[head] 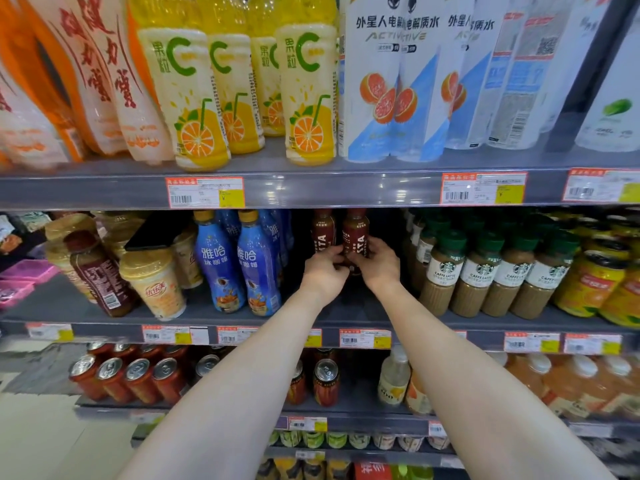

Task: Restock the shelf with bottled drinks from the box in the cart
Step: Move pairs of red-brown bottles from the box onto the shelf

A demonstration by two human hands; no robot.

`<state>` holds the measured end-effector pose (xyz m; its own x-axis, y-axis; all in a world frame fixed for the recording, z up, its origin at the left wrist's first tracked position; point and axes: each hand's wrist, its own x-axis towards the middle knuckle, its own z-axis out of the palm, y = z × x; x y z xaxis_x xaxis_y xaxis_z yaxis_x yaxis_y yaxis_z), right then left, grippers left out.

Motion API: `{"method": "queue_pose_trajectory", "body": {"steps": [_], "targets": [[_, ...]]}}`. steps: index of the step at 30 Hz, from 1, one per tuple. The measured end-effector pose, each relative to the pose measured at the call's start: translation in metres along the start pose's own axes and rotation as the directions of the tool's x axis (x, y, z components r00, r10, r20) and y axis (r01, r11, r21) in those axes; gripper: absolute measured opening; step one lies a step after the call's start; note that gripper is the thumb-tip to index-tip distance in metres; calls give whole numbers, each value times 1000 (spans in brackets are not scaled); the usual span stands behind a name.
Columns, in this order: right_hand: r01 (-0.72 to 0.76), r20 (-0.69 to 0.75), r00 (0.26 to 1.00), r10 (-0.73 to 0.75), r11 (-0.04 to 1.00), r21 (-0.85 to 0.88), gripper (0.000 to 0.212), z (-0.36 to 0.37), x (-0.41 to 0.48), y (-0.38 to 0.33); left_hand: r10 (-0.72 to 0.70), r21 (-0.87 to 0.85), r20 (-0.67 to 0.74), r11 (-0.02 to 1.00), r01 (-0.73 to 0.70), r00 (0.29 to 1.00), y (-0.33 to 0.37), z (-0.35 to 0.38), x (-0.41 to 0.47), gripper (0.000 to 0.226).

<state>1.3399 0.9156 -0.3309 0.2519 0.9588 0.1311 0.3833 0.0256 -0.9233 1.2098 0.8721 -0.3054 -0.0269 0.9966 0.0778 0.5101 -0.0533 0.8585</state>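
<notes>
Two dark brown Costa coffee bottles stand deep in a gap on the middle shelf (346, 315). My left hand (323, 273) wraps around the base of the left bottle (323, 230). My right hand (379, 263) grips the right bottle (356, 233) low down. Both hands touch each other between the bottles. Both forearms reach in from below. The box and the cart are out of view.
Blue iced-coffee bottles (239, 261) flank the gap on the left, Starbucks latte bottles (485, 275) on the right. A brown bottle (100, 271) leans at the far left by milk-tea cups (156, 282). The upper shelf edge (311, 188) hangs just above. Cans (138, 375) fill the shelf below.
</notes>
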Motion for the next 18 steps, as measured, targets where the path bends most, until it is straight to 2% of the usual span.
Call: {"method": "queue_pose_trajectory", "body": {"steps": [2, 3, 6, 8, 13, 18], "targets": [[-83, -32, 996, 80, 993, -86, 74, -3, -9, -1, 38, 69, 20, 997, -39, 999, -4, -4, -9, 50], [-110, -53, 993, 105, 988, -105, 74, -5, -15, -2, 75, 127, 20, 989, -77, 997, -6, -7, -14, 48], [-104, -95, 992, 88, 977, -186, 52, -12, -40, -1, 192, 316, 44, 928, -196, 980, -13, -13, -33, 46], [-99, -87, 993, 79, 961, -257, 49, -18, -59, -2, 239, 385, 100, 886, -259, 966, -17, -17, -45, 45], [-22, -64, 998, -5, 908, -418, 48, -44, -113, -6, 333, 497, 202, 775, -390, 921, -19, -17, -68, 47], [-61, -131, 991, -17, 820, -569, 47, -82, -168, -2, 411, 498, 244, 724, -477, 879, -4, -8, -105, 48]]}}
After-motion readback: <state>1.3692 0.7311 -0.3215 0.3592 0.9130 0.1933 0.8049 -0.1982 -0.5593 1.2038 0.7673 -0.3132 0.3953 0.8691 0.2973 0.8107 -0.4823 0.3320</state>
